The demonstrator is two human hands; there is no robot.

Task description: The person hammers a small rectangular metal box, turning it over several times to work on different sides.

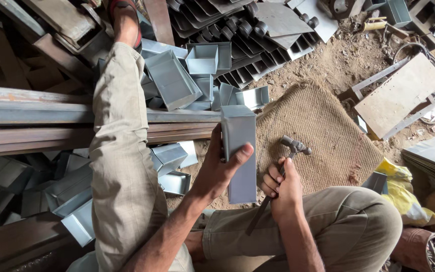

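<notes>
My left hand [220,168] grips a grey folded sheet-metal box [240,151], held upright in the middle of the view above the sandy ground. My right hand [280,189] is closed around the handle of a small hammer [294,147], whose metal head points up just right of the box, over a brown woven mat [318,131]. My legs in khaki trousers frame both hands, the left leg stretched up across long steel bars.
Several more grey metal boxes [177,80] lie piled behind and to the left. Long rusty steel bars [36,118] cross the left side. A stack of dark pressed metal parts [242,35] lies at the top. A wooden board [399,95] and yellow bag [404,186] sit right.
</notes>
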